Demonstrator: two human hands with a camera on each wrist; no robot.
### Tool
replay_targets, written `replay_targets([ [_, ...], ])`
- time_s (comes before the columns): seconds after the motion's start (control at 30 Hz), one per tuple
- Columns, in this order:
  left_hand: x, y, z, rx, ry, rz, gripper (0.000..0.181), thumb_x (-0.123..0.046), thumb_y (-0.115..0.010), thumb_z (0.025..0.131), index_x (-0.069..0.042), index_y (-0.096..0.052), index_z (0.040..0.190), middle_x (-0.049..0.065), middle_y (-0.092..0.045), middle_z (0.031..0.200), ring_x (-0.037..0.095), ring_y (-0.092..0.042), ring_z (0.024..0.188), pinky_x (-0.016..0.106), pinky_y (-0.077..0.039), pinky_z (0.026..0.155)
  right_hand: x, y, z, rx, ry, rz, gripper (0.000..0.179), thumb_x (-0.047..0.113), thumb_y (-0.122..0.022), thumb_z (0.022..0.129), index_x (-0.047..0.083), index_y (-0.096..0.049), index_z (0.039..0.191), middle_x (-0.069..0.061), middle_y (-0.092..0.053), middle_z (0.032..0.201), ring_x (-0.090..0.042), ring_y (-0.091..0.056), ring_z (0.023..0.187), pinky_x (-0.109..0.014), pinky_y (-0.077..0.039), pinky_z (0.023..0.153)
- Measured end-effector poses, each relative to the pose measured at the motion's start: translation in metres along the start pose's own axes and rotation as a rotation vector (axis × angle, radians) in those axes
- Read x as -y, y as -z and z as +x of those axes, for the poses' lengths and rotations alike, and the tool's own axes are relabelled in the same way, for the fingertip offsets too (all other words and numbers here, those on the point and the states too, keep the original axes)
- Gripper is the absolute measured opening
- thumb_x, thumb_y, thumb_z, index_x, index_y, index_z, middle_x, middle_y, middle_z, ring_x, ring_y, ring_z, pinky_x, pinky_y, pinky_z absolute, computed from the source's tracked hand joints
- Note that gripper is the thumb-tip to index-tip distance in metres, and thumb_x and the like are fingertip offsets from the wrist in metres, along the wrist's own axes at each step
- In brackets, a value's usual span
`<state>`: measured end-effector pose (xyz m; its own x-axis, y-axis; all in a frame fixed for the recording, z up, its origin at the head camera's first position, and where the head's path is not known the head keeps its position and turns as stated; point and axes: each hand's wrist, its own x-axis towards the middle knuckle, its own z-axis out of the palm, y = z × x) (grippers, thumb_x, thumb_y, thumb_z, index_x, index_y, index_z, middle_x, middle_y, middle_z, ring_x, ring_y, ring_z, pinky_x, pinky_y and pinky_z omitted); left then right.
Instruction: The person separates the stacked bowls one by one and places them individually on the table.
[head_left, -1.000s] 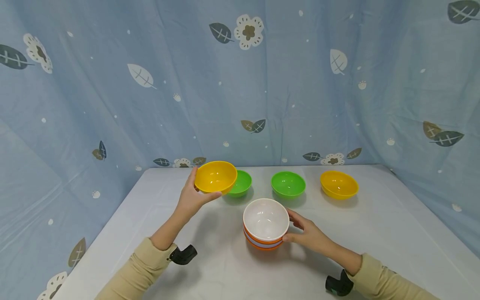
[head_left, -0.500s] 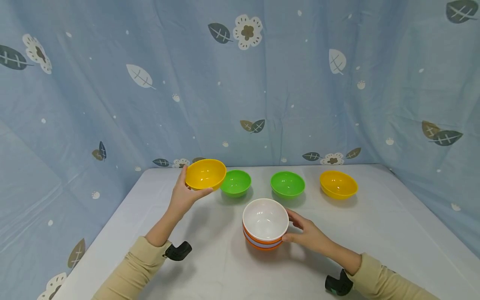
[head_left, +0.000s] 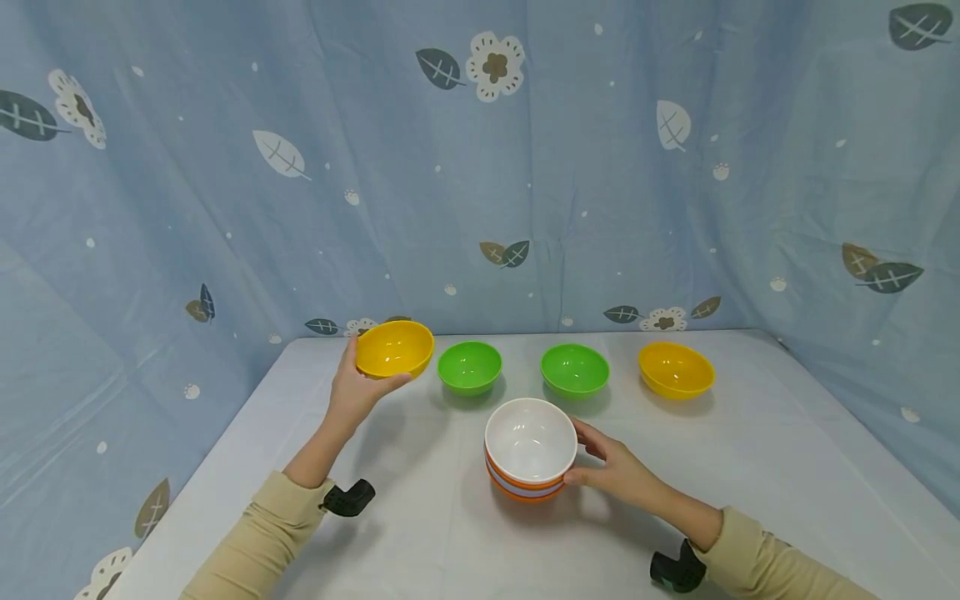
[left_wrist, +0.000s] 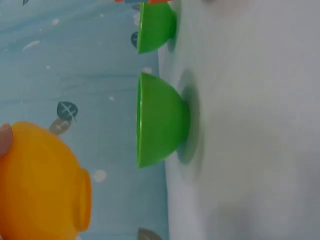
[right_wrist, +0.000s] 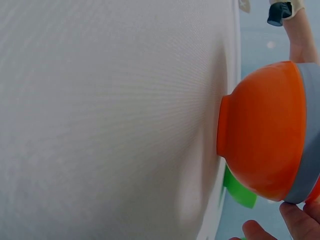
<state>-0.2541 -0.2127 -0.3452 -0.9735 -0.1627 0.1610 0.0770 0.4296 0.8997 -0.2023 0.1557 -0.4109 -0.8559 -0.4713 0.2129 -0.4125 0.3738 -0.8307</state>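
In the head view my left hand (head_left: 358,390) grips a yellow bowl (head_left: 395,350) by its left side, raised above the table at the left. The left wrist view shows this yellow bowl (left_wrist: 42,185) from outside, a fingertip on it. My right hand (head_left: 617,468) holds the right side of a stack of bowls (head_left: 531,450), thumb in front and fingers behind. White shows inside the top bowl; orange and grey-lavender bands lie below. In the right wrist view the stack's orange bottom bowl (right_wrist: 265,132) stands on the table, fingers (right_wrist: 300,220) against the stack.
Behind the stack, two green bowls stand in a row, one at the left (head_left: 469,368) and one at the right (head_left: 575,371). Another yellow bowl (head_left: 677,370) stands farther right. A blue patterned curtain (head_left: 480,167) hangs behind the white table (head_left: 420,533).
My left hand has carried the yellow bowl leftward, away from in front of the left green bowl, which now shows fully. My right hand and the stack stay in place.
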Motion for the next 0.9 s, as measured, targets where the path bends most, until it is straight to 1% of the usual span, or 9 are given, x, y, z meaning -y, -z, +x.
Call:
replay_targets([
  [0.13,0.003,0.004,0.002,-0.007,0.009,0.012,0.113,-0.029,-0.078,0.072,-0.012,0.004,0.148,0.016,-0.016,0.15,0.033,-0.027,0.132,0.046,-0.03,0.106,0.0,0.0,0.0,0.004,0.001,0.001,0.077,0.022,-0.073,0.077,-0.005,-0.034,0.137,-0.024,-0.043,0.135,-0.042,-0.042,0.121,-0.055,-0.038,0.095],
  [0.23,0.007,0.005,0.003,-0.015,0.001,0.009,0.112,-0.029,-0.078,0.072,-0.011,0.002,0.148,0.017,-0.02,0.148,0.033,-0.03,0.13,0.047,-0.032,0.105,-0.001,0.0,0.0,0.006,-0.006,0.004,0.077,0.023,-0.073,0.077,-0.004,-0.034,0.138,-0.022,-0.043,0.136,-0.04,-0.042,0.121,-0.053,-0.038,0.096],
  [0.37,0.012,0.006,0.005,-0.038,-0.019,0.01,0.106,-0.028,-0.078,0.072,-0.01,-0.006,0.147,0.018,-0.027,0.143,0.033,-0.035,0.126,0.047,-0.035,0.102,-0.002,0.0,0.0,0.01,-0.01,0.018,0.078,0.023,-0.073,0.077,-0.005,-0.034,0.138,-0.023,-0.042,0.137,-0.041,-0.041,0.122,-0.054,-0.037,0.097],
  [0.4,0.013,0.007,0.006,-0.043,-0.02,0.016,0.106,-0.028,-0.078,0.072,-0.009,-0.005,0.147,0.018,-0.026,0.144,0.033,-0.034,0.126,0.047,-0.034,0.102,-0.002,0.0,0.0,0.011,-0.011,0.02,0.078,0.024,-0.073,0.077,-0.005,-0.033,0.138,-0.023,-0.042,0.137,-0.042,-0.04,0.123,-0.055,-0.037,0.096],
  [0.43,0.014,0.007,0.007,-0.048,-0.026,0.016,0.104,-0.027,-0.078,0.072,-0.009,-0.008,0.147,0.018,-0.028,0.142,0.034,-0.035,0.125,0.047,-0.035,0.102,-0.002,-0.001,0.0,0.012,-0.012,0.02,0.078,0.024,-0.073,0.077,-0.005,-0.033,0.138,-0.023,-0.042,0.137,-0.042,-0.04,0.123,-0.055,-0.036,0.096],
  [0.5,0.017,0.007,0.008,-0.054,-0.022,0.028,0.105,-0.027,-0.078,0.072,-0.009,-0.007,0.147,0.019,-0.026,0.143,0.034,-0.034,0.126,0.048,-0.034,0.102,-0.002,-0.001,0.0,0.014,-0.014,0.023,0.078,0.024,-0.073,0.077,-0.005,-0.033,0.138,-0.024,-0.041,0.137,-0.043,-0.04,0.123,-0.056,-0.036,0.096],
  [0.67,0.024,0.009,0.013,-0.081,-0.039,0.042,0.103,-0.029,-0.078,0.071,-0.007,-0.011,0.146,0.02,-0.029,0.141,0.035,-0.035,0.125,0.049,-0.033,0.102,-0.002,0.0,0.0,0.02,-0.021,0.028,0.078,0.024,-0.073,0.077,-0.004,-0.033,0.138,-0.024,-0.041,0.137,-0.043,-0.039,0.124,-0.056,-0.036,0.097],
  [0.73,0.027,0.009,0.015,-0.094,-0.054,0.04,0.099,-0.028,-0.079,0.07,-0.005,-0.016,0.144,0.019,-0.032,0.138,0.034,-0.037,0.122,0.049,-0.034,0.101,-0.002,0.0,0.0,0.02,-0.022,0.029,0.078,0.023,-0.073,0.077,-0.004,-0.033,0.138,-0.024,-0.041,0.137,-0.043,-0.039,0.124,-0.056,-0.036,0.097],
  [0.9,0.032,0.01,0.017,-0.109,-0.059,0.041,0.099,-0.026,-0.079,0.07,-0.004,-0.017,0.143,0.02,-0.032,0.138,0.034,-0.036,0.123,0.048,-0.034,0.101,-0.003,0.0,0.0,0.018,-0.017,0.022,0.078,0.023,-0.073,0.077,-0.004,-0.033,0.138,-0.024,-0.041,0.137,-0.043,-0.039,0.123,-0.056,-0.036,0.096],
])
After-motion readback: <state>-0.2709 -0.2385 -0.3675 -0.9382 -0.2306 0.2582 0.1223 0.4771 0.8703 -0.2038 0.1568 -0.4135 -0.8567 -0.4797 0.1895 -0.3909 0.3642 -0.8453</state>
